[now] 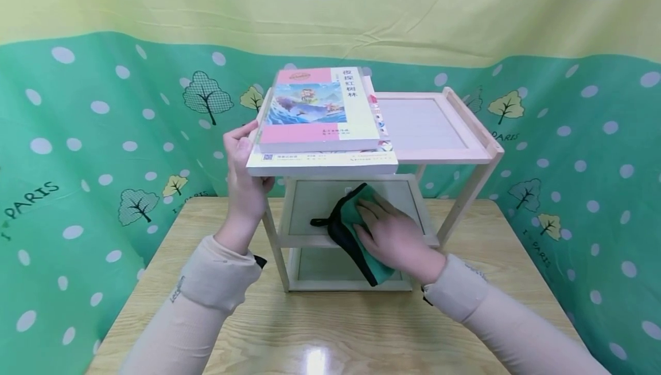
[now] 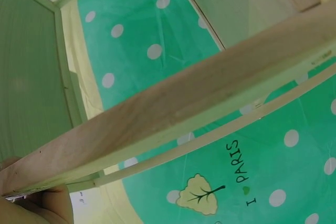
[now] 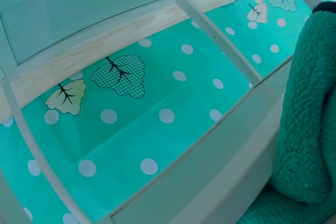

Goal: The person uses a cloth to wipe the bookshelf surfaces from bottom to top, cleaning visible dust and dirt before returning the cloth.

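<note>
A small wooden shelf rack (image 1: pixel 467 191) with three tiers stands on the table. My left hand (image 1: pixel 245 183) grips its top tier at the left end, fingers curled round the frame. In the left wrist view, part of that hand (image 2: pixel 50 205) shows at the wooden rail (image 2: pixel 173 98). Beside it on the top tier lies a stack of books (image 1: pixel 315 105), the uppermost with a pink and white cover. My right hand (image 1: pixel 395 231) holds a green cloth (image 1: pixel 356 217) with black edging and a loop against the middle tier (image 1: pixel 304 209). The plush side of this cloth (image 3: pixel 304 114) fills the right wrist view's right edge.
The bottom tier (image 1: pixel 325 269) sits low, close over the wooden table (image 1: pixel 232 317). A green and yellow curtain (image 1: pixel 129 134) with dots and trees hangs behind and on both sides. The top tier's raised right end (image 1: pixel 475 120) stands to the right of the books.
</note>
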`<state>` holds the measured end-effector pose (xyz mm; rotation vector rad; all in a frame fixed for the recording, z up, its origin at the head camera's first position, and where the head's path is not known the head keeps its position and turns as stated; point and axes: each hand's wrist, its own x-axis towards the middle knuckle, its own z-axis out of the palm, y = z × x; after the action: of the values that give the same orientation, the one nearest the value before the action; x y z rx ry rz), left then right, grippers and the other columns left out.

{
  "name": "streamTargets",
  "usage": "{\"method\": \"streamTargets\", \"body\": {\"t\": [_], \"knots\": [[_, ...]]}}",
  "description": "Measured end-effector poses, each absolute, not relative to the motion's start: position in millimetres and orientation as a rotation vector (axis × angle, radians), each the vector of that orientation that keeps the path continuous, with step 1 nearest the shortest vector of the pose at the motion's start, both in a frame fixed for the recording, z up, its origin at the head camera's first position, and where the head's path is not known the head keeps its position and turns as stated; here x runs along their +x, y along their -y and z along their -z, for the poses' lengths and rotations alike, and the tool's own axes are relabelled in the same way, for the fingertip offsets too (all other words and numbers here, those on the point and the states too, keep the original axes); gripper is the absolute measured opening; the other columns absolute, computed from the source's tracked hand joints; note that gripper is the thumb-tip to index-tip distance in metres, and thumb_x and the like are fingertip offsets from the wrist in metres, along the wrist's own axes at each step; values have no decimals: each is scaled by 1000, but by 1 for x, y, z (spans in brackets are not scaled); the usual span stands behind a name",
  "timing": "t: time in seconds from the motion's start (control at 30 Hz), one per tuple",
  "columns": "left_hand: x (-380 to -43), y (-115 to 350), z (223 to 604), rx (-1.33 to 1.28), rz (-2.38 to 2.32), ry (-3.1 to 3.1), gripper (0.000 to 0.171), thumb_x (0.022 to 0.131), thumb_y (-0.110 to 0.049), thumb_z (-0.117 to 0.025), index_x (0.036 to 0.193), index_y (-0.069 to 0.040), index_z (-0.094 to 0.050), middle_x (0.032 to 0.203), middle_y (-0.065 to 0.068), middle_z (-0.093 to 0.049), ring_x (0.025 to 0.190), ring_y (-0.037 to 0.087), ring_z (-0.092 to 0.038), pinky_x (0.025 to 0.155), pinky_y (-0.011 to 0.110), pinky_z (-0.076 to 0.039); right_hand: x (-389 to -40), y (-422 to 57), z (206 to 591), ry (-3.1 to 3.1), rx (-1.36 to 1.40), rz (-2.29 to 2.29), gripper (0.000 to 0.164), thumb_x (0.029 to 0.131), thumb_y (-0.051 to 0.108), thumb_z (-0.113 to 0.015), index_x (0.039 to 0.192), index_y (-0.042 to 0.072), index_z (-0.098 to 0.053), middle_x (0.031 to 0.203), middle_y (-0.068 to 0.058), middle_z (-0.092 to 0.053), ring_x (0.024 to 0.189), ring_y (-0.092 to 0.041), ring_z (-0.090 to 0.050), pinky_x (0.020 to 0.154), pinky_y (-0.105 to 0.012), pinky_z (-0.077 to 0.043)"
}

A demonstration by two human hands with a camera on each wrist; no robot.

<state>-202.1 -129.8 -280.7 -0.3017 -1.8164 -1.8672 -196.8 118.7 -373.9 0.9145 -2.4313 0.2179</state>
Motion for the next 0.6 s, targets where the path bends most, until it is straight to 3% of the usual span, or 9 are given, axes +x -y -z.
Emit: {"method": "streamTargets", "body": {"t": [0.6], "knots": [[-202, 130, 281, -300, 1880, 1813, 46, 99, -43, -26, 135, -16, -37, 75, -1, -59, 40, 8, -24, 38, 22, -20, -191, -121, 375, 2432, 899, -252, 37, 93, 25, -67, 121, 0, -68, 124, -15, -68, 117, -35, -64, 93, -42, -56]]}}
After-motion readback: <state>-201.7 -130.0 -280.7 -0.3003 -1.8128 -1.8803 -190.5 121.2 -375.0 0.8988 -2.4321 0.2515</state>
